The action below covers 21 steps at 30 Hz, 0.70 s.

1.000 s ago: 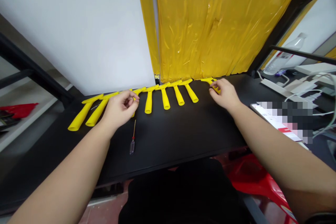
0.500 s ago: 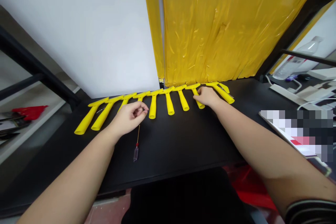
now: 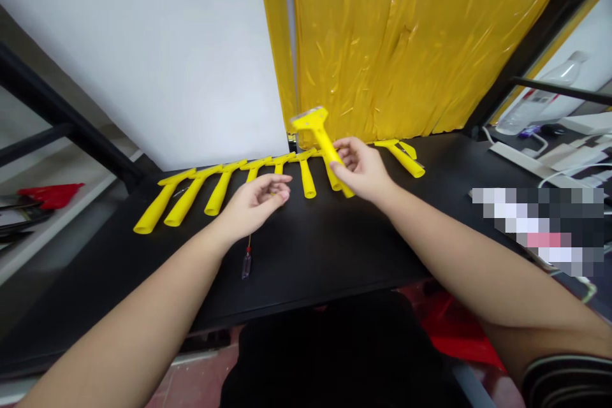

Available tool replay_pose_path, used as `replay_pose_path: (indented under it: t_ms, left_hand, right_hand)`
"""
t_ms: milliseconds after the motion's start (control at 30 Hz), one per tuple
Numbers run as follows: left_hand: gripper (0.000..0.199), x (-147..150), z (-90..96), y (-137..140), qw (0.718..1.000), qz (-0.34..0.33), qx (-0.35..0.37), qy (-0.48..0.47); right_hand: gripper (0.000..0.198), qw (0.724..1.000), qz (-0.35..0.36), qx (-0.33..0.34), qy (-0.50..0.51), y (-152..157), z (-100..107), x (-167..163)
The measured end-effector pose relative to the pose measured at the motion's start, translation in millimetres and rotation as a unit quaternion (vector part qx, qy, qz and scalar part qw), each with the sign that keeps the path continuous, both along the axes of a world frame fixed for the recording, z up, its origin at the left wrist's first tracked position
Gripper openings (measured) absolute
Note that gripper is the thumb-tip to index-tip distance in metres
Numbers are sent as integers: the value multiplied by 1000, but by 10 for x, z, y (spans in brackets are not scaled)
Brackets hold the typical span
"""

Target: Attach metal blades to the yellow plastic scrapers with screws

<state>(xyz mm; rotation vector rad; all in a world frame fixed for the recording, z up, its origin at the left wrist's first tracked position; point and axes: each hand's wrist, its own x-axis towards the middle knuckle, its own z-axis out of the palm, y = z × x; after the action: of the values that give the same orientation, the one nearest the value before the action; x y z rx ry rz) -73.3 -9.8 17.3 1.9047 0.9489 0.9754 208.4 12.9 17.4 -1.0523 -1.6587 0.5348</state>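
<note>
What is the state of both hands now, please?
Left hand: partly open, nothing visibly held.
Right hand: closed, holding a yellow scraper.

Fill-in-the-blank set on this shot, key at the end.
The hand gripping the raised scraper is the person's ____. That scraper is ____ in colour. The screwdriver lies on a tabletop coloured ____. Of the two hands, the one nearer the screwdriver is the ____.

Missing words: right; yellow; black; left.
</note>
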Motion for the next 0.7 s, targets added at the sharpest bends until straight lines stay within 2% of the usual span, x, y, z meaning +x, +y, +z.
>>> replay_pose_path:
  t_ms: [67, 133, 267, 367, 467, 567, 700]
  left_hand:
    - [54, 106, -20, -42, 997, -39, -38, -57]
    - [53, 188, -44, -73, 988, -63, -64, -125]
    - [34, 227, -31, -85, 972, 15, -68, -226]
    - [27, 140, 88, -55, 953, 74, -93, -278]
    - [27, -12, 246, 1, 915, 134, -115, -362]
    - [30, -163, 338, 74, 911, 160, -100, -366]
    - [29, -274, 309, 143, 942, 194, -42, -271]
  right_hand:
    - [30, 999, 48, 23, -6, -164, -29, -287]
    - [24, 995, 87, 51, -26, -283, -67, -523]
    - [21, 980, 125, 143, -52, -379, -117, -733]
    - [15, 967, 129, 193, -108, -452, -100, -750]
    - [19, 928, 188, 225, -229, -592, -101, -846]
    - [46, 872, 259, 229, -347, -739, -179, -1063]
    - [47, 850, 270, 184, -412, -811, -264, -1259]
